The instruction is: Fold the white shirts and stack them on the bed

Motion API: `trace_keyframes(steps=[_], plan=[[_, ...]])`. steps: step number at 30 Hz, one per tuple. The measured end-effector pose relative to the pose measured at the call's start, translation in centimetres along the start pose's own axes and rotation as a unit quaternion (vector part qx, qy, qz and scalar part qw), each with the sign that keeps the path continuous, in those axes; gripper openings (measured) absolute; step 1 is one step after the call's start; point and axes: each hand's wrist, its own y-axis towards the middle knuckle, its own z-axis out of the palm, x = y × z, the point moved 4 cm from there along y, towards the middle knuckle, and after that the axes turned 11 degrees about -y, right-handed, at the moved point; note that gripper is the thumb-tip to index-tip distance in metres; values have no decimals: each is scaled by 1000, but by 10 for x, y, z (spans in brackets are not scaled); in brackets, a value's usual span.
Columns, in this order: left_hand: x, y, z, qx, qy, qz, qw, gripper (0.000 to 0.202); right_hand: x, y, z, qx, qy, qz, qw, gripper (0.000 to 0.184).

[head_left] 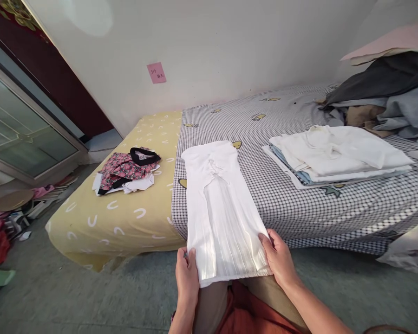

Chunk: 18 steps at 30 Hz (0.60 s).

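A white garment (226,208) with a gathered knot near its far end and long pleats lies partly on the bed, its near end stretched out over the bed's front edge. My left hand (187,273) pinches the near left edge of the cloth between thumb and fingers. On the opposite side, my right hand (278,257) grips the near right edge the same way. Between the two hands the hem hangs above my lap. What kind of garment it is, I cannot tell for sure.
To the right sits a stack of folded white and blue clothes (334,153), with a heap of dark and grey clothes (397,88) behind. A floral garment (125,171) lies on the yellow sheet (101,222) at left. Items clutter the floor (17,208) far left.
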Motion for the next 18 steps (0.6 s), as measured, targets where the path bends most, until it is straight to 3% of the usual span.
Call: trace_keyframes(steps=[3,13,16,18], plan=[[3,1,0,32,6,-26,999,58,2,0,-1,4,-20,-8,1000,42],[14,-4,-2,51,3,-51,997,62,6,-2,-3,30,-51,2,998,46],[11,-18,-13,0,61,23,998,53,3,-3,-4,29,-61,-3,998,44],[1,-32,-19,-50,137,155,977,40,2,-3,-4,28,-65,-2,997,44]])
